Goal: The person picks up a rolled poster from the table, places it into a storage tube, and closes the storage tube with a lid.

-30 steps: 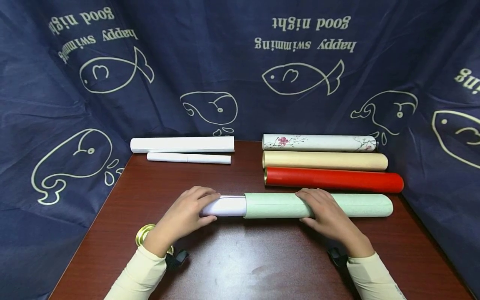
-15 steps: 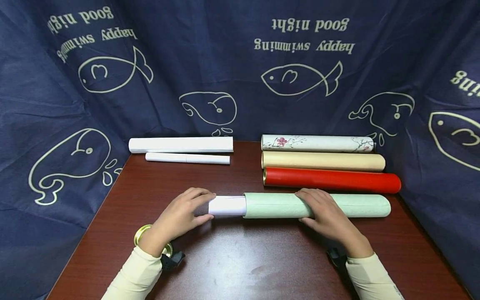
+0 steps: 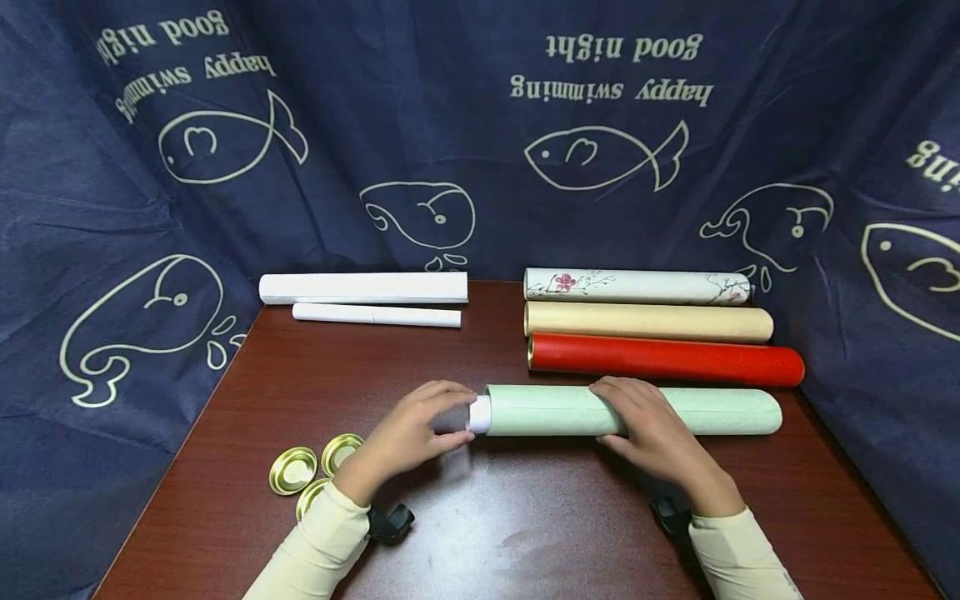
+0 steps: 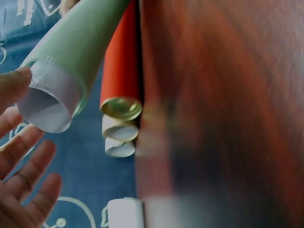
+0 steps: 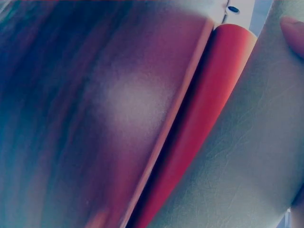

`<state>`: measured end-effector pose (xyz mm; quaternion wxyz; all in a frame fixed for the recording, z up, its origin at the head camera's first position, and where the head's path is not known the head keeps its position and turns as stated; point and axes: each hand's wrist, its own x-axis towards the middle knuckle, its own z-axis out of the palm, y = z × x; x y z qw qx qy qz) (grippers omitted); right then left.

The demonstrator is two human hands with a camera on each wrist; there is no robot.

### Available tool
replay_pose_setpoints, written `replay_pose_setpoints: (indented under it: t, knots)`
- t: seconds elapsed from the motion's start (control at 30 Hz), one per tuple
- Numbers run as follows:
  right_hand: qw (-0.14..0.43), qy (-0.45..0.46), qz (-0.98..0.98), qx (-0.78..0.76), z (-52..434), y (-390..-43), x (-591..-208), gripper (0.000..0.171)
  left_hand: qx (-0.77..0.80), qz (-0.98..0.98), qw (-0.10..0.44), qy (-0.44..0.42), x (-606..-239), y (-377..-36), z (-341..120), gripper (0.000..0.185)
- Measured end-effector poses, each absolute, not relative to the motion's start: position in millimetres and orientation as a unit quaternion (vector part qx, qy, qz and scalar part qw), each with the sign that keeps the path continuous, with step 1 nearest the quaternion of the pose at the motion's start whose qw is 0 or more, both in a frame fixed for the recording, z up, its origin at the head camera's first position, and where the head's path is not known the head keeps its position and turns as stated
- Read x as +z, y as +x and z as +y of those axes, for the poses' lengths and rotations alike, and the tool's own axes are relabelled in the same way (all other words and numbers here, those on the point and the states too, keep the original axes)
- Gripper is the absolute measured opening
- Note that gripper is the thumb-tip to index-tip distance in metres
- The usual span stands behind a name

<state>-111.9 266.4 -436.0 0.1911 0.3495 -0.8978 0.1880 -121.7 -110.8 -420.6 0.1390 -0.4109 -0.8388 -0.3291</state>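
Note:
A pale green tube [image 3: 540, 410] lies across the table, its uncapped end facing left. Out of that end sticks a short length of a white paper roll [image 3: 480, 414]. My left hand [image 3: 416, 429] holds the roll's outer end between thumb and index finger. In the left wrist view the hollow paper roll [image 4: 52, 97] sits inside the tube's mouth, with the thumb [image 4: 16, 85] at its rim and the other fingers spread. My right hand [image 3: 648, 421] grips the green tube around its middle, fingers over the far side and thumb on the near side.
Red [image 3: 663, 360], cream [image 3: 648, 322] and flower-patterned [image 3: 637, 286] tubes lie behind the green one. Two more white paper rolls, one thick [image 3: 363, 288] and one thin [image 3: 375, 315], lie at the back left. Gold metal lids [image 3: 293, 471] rest beside my left wrist.
My left hand first slid back left along the paper roll, then moved right, and the roll went deeper into the green tube. The gold lids came into fuller view. My right hand stayed put.

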Motion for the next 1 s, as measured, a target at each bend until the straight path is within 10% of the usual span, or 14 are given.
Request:
replay_pose_setpoints:
  t: [0.47, 1.0]
  knots:
    - [0.188, 0.345, -0.901, 0.183, 264.3, -111.5, -437.4, 0.077, -0.344, -0.843, 0.092, -0.403, -431.4, -112.6, -96.4, 0.051]
    - [0.186, 0.343, -0.902, 0.183, 263.4, -113.3, -438.4, 0.077, -0.302, -0.898, 0.100, -0.305, -423.4, -102.0, -190.5, 0.054]
